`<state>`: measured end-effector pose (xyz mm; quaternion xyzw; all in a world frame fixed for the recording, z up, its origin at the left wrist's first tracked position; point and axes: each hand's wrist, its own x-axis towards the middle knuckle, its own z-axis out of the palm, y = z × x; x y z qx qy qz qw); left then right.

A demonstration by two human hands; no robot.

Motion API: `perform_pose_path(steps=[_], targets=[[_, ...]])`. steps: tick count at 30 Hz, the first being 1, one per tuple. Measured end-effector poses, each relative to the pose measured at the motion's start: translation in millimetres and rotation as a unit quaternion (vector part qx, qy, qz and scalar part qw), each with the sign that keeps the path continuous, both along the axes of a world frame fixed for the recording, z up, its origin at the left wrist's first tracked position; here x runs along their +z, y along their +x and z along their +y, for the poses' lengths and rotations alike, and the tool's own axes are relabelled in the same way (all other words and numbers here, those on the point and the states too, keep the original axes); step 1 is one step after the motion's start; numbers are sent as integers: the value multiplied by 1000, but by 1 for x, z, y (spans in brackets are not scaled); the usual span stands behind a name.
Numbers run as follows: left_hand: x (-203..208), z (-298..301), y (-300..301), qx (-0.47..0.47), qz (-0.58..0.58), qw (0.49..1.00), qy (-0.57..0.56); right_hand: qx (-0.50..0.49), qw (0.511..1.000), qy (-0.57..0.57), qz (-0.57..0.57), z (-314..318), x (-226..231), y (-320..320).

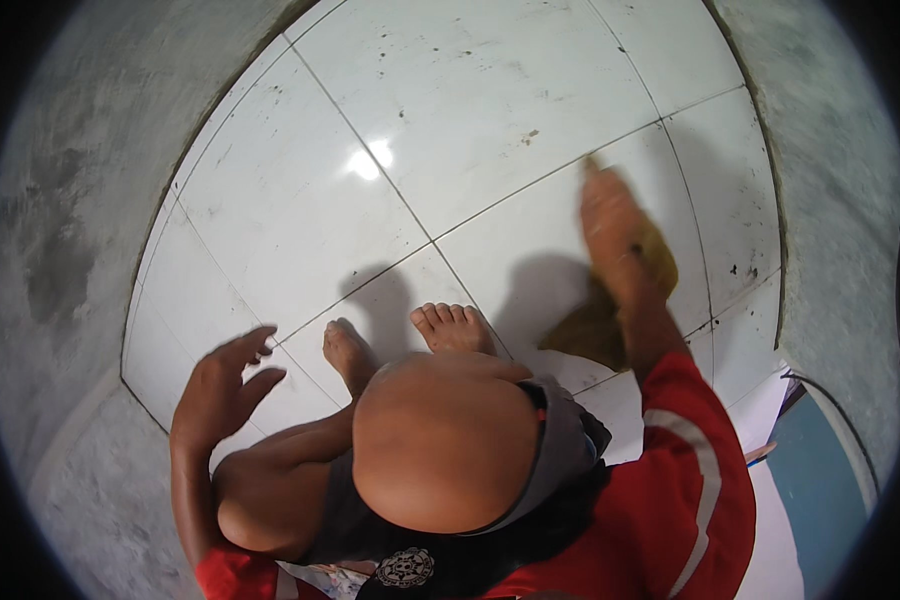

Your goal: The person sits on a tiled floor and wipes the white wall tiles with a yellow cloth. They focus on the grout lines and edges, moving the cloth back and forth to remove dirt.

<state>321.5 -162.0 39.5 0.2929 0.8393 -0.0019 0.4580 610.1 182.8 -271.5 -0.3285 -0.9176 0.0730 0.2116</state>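
The cloth (590,335) lies on the floor (450,130), beside and just behind the right hand (613,225). The feet (452,328) stand between that and the left hand (222,392). One wall (80,250) rises left of both hands, another wall (835,170) right.

Glossy white floor tiles (490,100), speckled with dark marks, lie between a mottled grey wall (100,180) on the left and another grey wall (825,150) on the right. A bright light reflection (370,160) shines on the tiles. At lower right is a flat blue surface (820,490), perhaps a door.
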Motion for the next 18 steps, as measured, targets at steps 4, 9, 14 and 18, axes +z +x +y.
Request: perform_pose_path(steps=[4, 9, 14, 18], targets=[[-10, 26, -11, -25, 18, 999, 42, 277, 943, -139, 126, -136, 23, -59], [-14, 22, -19, 8, 28, 997, 75, 250, 952, -175, 8, -131, 22, -171], [-19, -20, -30, 75, 25, 992, 102, 309, 922, -217, -80, -140, 39, -113], [-34, -36, -36, 102, 46, 989, 95, 335, 928, -154, -43, -127, 29, -155]])
